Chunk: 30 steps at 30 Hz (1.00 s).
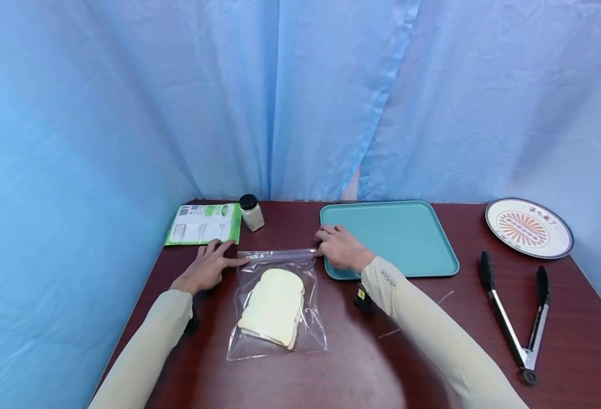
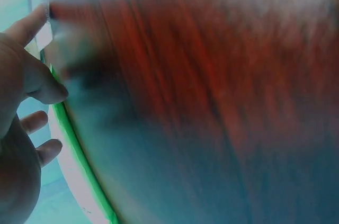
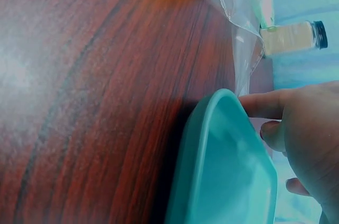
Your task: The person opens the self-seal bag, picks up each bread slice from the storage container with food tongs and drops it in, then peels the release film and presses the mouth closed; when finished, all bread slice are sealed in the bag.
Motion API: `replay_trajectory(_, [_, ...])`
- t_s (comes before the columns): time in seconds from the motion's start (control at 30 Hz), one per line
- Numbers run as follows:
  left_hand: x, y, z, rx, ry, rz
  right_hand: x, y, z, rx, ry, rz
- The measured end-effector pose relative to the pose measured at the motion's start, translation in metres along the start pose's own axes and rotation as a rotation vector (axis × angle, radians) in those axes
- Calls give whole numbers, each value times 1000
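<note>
A clear zip bag (image 1: 311, 335) lies flat on the table with stacked bread slices (image 1: 275, 304) inside. Its zip edge points toward the curtain. My left hand (image 1: 207, 271) is spread at the bag's upper left corner, one digit reaching onto the zip strip. In the left wrist view, the fingers of the left hand (image 2: 18, 83) are apart, near a green-edged packet (image 2: 79, 160). At the upper right corner, my right hand (image 1: 342, 249) touches the bag with one extended digit. In the right wrist view, the right hand (image 3: 312, 134) lies beside the tray's rim, its other fingers loosely bent.
A teal tray (image 1: 392, 238) sits right of the bag, under the right hand. Behind the left hand are a green-and-white packet (image 1: 205, 224) and a black-capped jar (image 1: 251, 215). Tongs (image 1: 507, 329) and a patterned plate (image 1: 529, 228) are at the right. Blue curtains (image 1: 300, 102) border the table.
</note>
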<state>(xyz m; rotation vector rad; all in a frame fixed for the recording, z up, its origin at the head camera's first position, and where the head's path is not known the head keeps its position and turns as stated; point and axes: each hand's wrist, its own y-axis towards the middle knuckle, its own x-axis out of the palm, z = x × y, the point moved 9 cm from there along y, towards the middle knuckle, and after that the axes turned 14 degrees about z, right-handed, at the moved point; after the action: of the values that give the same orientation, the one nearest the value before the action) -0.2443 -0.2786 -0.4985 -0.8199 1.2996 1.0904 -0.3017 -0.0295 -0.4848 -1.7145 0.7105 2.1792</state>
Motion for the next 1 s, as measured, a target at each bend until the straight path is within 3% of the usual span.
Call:
replay_trajectory(0.17, [1,5,-4,-13,10,-9,1,0,2,31,1,-10])
replay_trajectory(0.47, [4,8,-10,-62,-108,-10,6,-1,5,90,61,-32])
replay_trajectory(0.8, [3,5,-8,5,4,0,5,-5,5,135,41,-66])
replay_trajectory(1.0, [4,0,-11,-1,22,-10,0,-1,-1,138,23,-62])
